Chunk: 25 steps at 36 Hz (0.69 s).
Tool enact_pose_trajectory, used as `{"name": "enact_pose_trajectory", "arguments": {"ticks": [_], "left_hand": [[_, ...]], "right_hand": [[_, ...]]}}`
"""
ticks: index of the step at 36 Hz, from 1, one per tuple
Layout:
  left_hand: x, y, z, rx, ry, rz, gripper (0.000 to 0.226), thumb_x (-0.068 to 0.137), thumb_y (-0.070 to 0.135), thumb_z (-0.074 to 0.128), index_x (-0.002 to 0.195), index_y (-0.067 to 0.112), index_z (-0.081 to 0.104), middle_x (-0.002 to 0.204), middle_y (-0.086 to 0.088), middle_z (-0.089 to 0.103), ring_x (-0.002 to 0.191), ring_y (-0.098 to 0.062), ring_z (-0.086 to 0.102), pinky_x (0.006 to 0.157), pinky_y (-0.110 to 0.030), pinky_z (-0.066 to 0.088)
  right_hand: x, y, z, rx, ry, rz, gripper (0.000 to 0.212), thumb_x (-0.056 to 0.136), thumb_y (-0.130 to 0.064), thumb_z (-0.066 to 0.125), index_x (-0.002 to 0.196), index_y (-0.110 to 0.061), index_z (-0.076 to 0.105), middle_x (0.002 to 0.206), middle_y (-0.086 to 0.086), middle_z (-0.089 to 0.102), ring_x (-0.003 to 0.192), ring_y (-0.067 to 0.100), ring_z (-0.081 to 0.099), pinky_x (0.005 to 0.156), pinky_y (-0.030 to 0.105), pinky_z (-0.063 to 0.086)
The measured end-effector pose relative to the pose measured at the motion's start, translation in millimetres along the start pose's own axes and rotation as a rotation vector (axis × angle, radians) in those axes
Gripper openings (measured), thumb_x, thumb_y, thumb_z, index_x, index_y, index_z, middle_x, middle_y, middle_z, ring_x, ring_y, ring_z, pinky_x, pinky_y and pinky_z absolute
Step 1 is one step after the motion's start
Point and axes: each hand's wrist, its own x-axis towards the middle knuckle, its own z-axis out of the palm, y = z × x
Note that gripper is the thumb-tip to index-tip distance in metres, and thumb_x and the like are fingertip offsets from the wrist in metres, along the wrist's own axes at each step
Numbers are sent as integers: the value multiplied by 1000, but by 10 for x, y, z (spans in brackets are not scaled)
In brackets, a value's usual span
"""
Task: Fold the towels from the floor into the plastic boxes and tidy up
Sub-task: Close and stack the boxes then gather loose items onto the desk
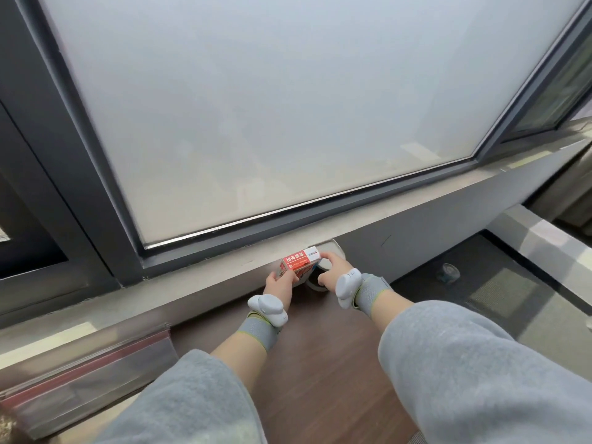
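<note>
Over at the windowsill, a person's left hand curls its fingers round the near end of a red-and-white carton, while the right hand appears to pinch the far end, its thumb low beside a tape roll that sits just under the carton. Both wrists carry pale strapped-on devices above grey sleeves. Behind the carton, the rim of a white dish shows against the sill's back edge, below the frosted pane. Further left along the sill lies a stack of clear zip bags. No towel and no plastic box is in view from here, so this looks like the tidying part of the job. To do it well, the carton should probably come straight up, held at both ends, so that the roll underneath is not nudged toward the sill's front edge. One hand could then stay behind to steady it.
</note>
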Motion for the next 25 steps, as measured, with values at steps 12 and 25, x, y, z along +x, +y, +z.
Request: {"name": "enact_pose_trajectory", "arguments": {"ticks": [12, 25], "left_hand": [[32, 4, 98, -24, -21, 165, 53, 85, 1, 47, 137, 10, 45, 119, -9, 58, 106, -24, 51, 99, -31, 39], [3, -210, -13, 105, -69, -159, 26, 96, 26, 40, 113, 12, 53, 107, -17, 63, 80, -27, 61, 62, -34, 54]], "right_hand": [[-193, -98, 11, 131, -64, -21, 72, 84, 1, 57, 148, -19, 30, 141, 10, 46, 123, 24, 51, 87, 17, 39], [-371, 204, 375, 623, -26, 318, 32, 93, -24, 52, 121, -7, 53, 104, 12, 53, 85, 23, 57, 71, 34, 55]]}}
